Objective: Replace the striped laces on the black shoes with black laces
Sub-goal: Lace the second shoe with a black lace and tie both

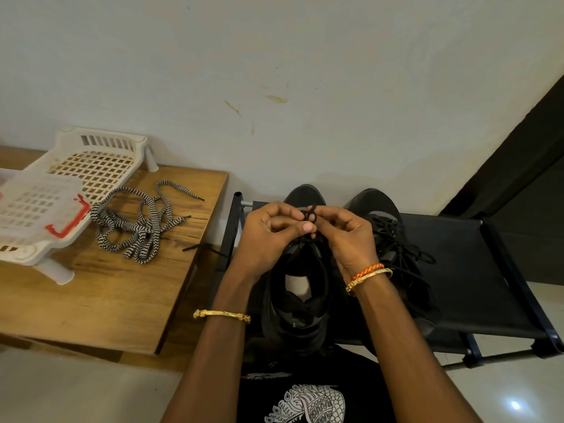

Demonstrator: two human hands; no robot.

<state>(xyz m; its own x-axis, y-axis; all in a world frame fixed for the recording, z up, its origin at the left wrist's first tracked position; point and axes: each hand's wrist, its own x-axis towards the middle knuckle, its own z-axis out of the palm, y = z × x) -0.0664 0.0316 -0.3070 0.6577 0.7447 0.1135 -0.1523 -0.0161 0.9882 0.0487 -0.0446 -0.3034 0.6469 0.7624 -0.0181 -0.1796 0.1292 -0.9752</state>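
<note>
2 hands (268, 236) (348, 236) around looped black lace (309, 214)

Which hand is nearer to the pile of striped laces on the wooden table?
Left. The left hand is over the near shoe, on the side toward the striped laces; the right hand is farther away, beyond it.

both hands (308, 236) pinching black lace (310, 214) over left shoe (300, 300), striped laces (139, 225) on table (91, 300)

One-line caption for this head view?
Both hands pinch a black lace over the nearer black shoe; removed black-and-white striped laces lie on the wooden table.
</note>
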